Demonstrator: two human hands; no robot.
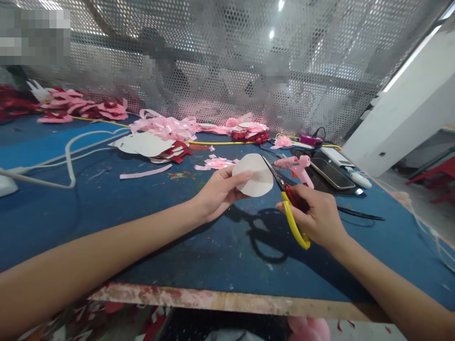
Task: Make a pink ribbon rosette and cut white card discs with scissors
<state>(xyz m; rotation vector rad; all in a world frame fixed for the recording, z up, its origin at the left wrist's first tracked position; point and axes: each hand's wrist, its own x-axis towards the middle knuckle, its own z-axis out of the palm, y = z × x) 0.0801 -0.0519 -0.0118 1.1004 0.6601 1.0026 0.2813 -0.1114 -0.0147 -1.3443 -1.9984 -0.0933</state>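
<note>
My left hand [216, 192] pinches a round white paper disc [256, 176] between thumb and fingers, above the middle of the table. My right hand [318, 213] grips scissors [292, 220] with yellow and red handles. Their dark blades point up and to the left, at the disc's right edge; whether they touch the paper is hard to tell. Just beyond the scissors lies a pink glue gun [296, 166]. Pink ribbon pieces [216, 163] rest on the table behind my left hand.
White and red card pieces [145, 146] and pink ribbons [167, 127] lie at the back left. A phone [332, 173], black tweezers [360, 214] and a white power bank [334, 156] are on the right. A white cable [73, 161] loops at left. Perforated metal [220, 61] stands behind.
</note>
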